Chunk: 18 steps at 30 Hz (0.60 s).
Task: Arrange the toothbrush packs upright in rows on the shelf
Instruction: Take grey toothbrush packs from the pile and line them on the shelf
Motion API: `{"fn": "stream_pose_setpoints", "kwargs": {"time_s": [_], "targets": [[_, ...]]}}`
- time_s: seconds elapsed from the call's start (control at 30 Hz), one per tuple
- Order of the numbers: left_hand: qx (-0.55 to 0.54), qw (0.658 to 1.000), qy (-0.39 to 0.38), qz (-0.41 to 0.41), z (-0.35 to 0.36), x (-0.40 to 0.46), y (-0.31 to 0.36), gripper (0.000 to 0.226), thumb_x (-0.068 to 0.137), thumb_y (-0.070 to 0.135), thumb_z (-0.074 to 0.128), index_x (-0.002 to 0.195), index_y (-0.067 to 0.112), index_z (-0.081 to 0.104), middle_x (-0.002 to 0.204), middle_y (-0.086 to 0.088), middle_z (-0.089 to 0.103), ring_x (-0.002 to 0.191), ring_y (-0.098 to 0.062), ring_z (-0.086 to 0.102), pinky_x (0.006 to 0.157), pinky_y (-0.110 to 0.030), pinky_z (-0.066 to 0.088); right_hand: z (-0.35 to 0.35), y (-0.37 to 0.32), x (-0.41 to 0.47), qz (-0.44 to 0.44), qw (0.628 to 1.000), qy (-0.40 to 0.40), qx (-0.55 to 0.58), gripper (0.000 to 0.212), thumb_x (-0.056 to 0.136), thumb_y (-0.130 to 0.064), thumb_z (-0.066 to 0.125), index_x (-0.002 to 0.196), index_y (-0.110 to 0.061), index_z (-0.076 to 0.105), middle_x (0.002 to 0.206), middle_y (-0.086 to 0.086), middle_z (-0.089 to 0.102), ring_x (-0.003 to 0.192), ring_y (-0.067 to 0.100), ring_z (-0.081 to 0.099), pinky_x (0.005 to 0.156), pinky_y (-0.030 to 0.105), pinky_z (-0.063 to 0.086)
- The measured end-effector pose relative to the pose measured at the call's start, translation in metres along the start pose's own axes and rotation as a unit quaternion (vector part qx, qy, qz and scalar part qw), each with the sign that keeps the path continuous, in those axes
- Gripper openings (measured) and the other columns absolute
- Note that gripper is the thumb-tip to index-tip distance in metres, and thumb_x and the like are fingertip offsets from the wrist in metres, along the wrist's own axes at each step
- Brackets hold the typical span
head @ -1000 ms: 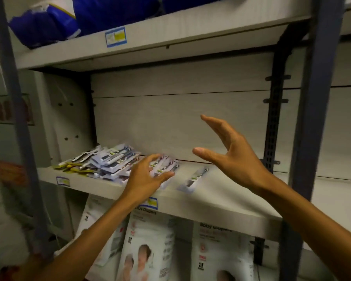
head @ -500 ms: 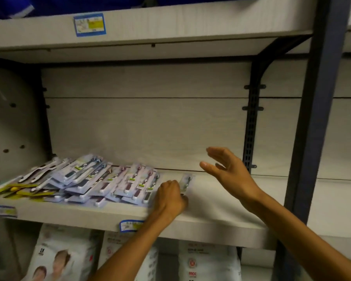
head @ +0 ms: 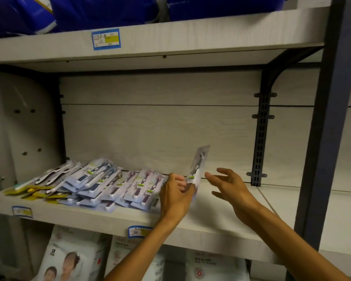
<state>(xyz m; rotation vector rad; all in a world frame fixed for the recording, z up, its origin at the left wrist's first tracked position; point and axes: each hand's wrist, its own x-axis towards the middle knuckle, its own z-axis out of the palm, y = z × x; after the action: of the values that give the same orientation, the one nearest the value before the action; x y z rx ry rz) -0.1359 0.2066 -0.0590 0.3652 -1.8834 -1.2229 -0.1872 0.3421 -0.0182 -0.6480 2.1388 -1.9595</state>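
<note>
Pinching lower end of toothbrush pack (head: 198, 169), left hand (head: 175, 197) tilting it upright; right hand (head: 229, 184) hovering spread just right, probably steadying; flat pile (head: 101, 183) waiting left.

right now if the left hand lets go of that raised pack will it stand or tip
Likely tips: the pack is a thin flat card, raised and tilted, held low by the left hand. Probably light and fairly stiff, since it stays straight. The right hand is open nearby.
</note>
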Motion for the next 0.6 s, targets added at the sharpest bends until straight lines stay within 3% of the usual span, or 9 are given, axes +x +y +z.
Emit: {"fn": "stream_pose_setpoints", "kwargs": {"time_s": [0.1,0.2,0.27,0.47,0.6], "targets": [[-0.027,0.995,0.035,0.086,0.001,-0.014,0.010,0.031,0.078,0.027,0.075,0.085,0.035,0.046,0.080,0.012,0.060,0.074,0.000,0.062,0.060,-0.010,0.049,0.009,0.002,-0.001,0.004,0.998,-0.031,0.047,0.072,0.080,-0.038,0.071,0.139,-0.014,0.038,0.127,0.009,0.057,0.107,0.022,0.062,0.091,0.041,0.054],[-0.016,0.987,0.042,0.152,0.006,-0.024,0.009,0.027,0.079,0.036,0.069,0.091,0.038,0.045,0.090,0.011,0.062,0.084,-0.003,0.063,0.067,-0.015,0.054,0.018,0.002,-0.003,-0.032,0.996,-0.039,0.070,0.048,0.083,-0.028,0.070,0.125,-0.011,0.052,0.104,0.005,0.069,0.084,0.016,0.072,0.067,0.027,0.059],[0.002,0.985,0.042,0.165,0.006,-0.026,0.004,0.027,0.079,0.040,0.066,0.098,0.035,0.046,0.098,0.010,0.061,0.090,-0.005,0.063,0.071,-0.017,0.055,0.023,0.002,-0.002,-0.050,0.995,-0.017,0.081,0.036,0.085,-0.019,0.068,0.118,-0.012,0.056,0.101,0.005,0.070,0.081,0.018,0.072,0.060,0.024,0.057],[0.007,0.987,-0.010,0.163,-0.014,-0.014,0.002,0.016,0.089,0.029,0.061,0.094,0.035,0.048,0.096,0.015,0.057,0.090,0.001,0.059,0.070,-0.006,0.047,0.019,-0.003,0.004,-0.067,0.993,0.030,0.090,0.032,0.085,-0.012,0.068,0.112,-0.021,0.054,0.100,-0.002,0.067,0.089,0.016,0.068,0.064,0.031,0.059],[0.176,0.973,-0.002,0.149,-0.034,0.018,-0.026,0.009,0.090,0.022,0.060,0.093,0.016,0.054,0.097,0.001,0.055,0.090,-0.016,0.056,0.071,-0.016,0.044,0.003,-0.005,0.007,-0.063,0.992,0.051,0.093,0.035,0.086,-0.015,0.068,0.118,-0.021,0.055,0.102,-0.003,0.065,0.090,0.014,0.065,0.061,0.028,0.057]]}}
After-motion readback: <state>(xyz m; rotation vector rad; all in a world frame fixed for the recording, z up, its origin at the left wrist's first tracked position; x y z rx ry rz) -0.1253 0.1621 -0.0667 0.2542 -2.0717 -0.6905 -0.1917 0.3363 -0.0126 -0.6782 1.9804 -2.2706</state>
